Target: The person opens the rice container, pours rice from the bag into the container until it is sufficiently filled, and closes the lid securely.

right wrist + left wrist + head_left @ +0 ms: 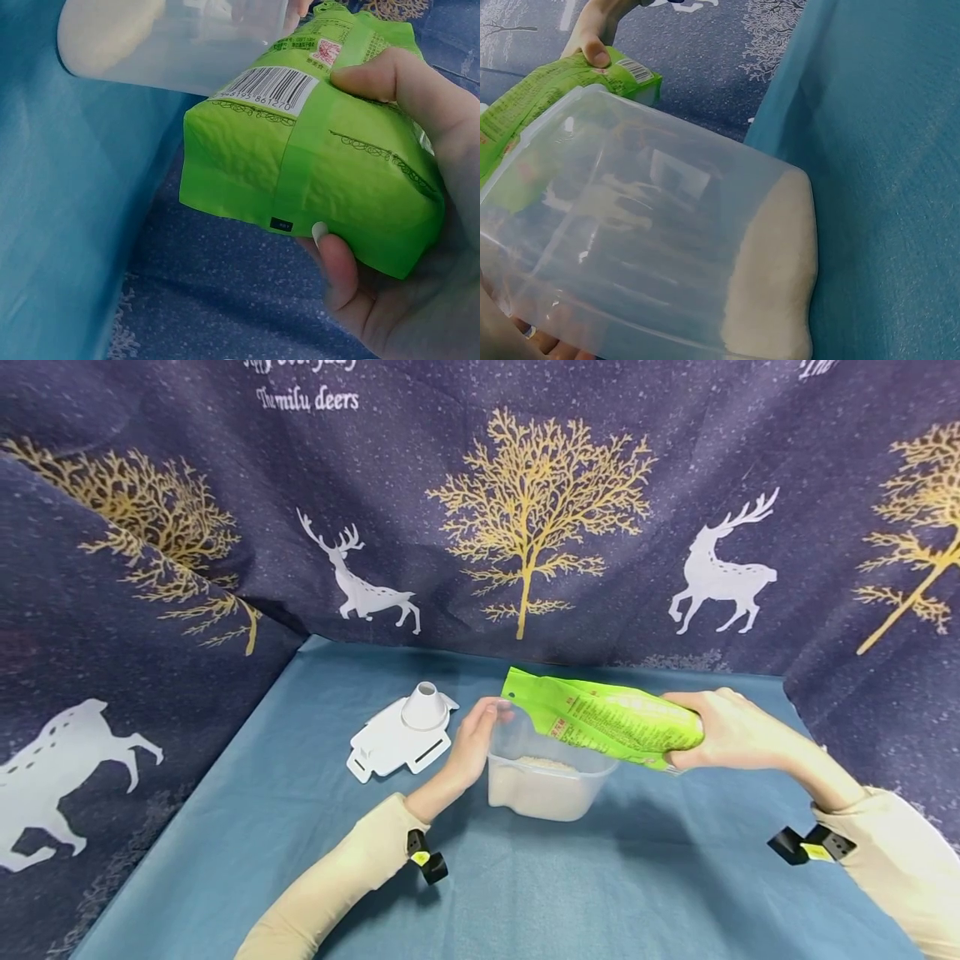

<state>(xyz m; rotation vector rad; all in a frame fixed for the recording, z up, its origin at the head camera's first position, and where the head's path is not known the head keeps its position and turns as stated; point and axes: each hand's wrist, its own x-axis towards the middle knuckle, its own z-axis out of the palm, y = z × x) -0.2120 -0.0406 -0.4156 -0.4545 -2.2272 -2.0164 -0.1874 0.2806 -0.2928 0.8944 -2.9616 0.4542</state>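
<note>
A translucent plastic container stands upright on the cloth with pale, rice-like grains in its bottom. My left hand holds its left side near the rim, and some of its fingers show through the plastic in the left wrist view. Over the container's right rim leans a green printed bag. Its flat, notched end points left across the opening. My right hand grips the bag's fuller right end; the thumb presses near the barcode in the right wrist view. The bag's mouth is hidden.
Left of the container lies a white lid with a cone-shaped funnel on it. Blue cloth covers the table. Behind it hangs a dark curtain with deer and trees.
</note>
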